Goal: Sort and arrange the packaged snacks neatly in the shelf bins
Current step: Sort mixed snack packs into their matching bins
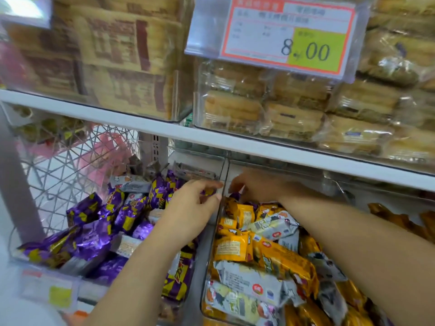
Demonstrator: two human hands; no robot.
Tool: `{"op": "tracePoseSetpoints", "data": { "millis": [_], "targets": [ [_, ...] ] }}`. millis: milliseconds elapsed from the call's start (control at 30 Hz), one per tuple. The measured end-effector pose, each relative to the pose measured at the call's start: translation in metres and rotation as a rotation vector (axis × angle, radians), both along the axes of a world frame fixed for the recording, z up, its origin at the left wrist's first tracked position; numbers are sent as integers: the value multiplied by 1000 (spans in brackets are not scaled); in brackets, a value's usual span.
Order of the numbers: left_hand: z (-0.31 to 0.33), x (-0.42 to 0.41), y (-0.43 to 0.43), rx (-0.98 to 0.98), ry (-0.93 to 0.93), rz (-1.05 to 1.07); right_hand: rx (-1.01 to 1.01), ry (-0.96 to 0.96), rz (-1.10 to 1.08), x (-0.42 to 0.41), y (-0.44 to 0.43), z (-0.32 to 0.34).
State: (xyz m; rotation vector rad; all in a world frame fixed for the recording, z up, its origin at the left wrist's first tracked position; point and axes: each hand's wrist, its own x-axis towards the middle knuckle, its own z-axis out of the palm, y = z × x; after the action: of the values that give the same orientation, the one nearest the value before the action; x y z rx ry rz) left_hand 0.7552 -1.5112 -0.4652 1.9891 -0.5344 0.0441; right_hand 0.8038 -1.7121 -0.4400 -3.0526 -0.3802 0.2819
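Observation:
Two clear bins sit side by side on the lower shelf. The left bin (16,255) holds purple snack packs (94,241) mixed with a few grey-white packs (128,245). In the right bin (208,267) lie orange packs (231,248) and grey-white packs (249,281). My left hand (188,208) reaches to the back of the left bin by the divider, its thumb and fingers pinching a purple pack (207,193). My right hand (256,185) is at the back of the right bin, its fingers curled over a small purple pack (235,196). Both hands are motion-blurred.
The white shelf board (270,151) hangs low over both hands. Above it stand clear bins of wrapped pastries (294,118) and brown packs (122,67), with an 8.00 price tag (282,34). A wire-mesh side panel (70,165) closes the left. A third bin (400,220) lies far right.

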Motion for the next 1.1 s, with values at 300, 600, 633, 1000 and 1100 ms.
{"op": "tracePoseSetpoints", "data": {
  "millis": [300, 600, 633, 1000, 1100],
  "targets": [
    [1, 0, -2, 25, -14, 11, -28, -53, 10, 3, -6, -12],
    [4, -13, -6, 28, -18, 79, -15, -26, -82, -18, -10, 2],
    [4, -14, -7, 18, -8, 88, -17, 3, -86, -18, -9, 0],
    [6, -10, -10, 22, 4, 110, -27, 60, -86, -5, -15, -15],
    [9, -11, -8, 19, -10, 83, 89, -44, -92, -21, -13, 3]
  ]
}}
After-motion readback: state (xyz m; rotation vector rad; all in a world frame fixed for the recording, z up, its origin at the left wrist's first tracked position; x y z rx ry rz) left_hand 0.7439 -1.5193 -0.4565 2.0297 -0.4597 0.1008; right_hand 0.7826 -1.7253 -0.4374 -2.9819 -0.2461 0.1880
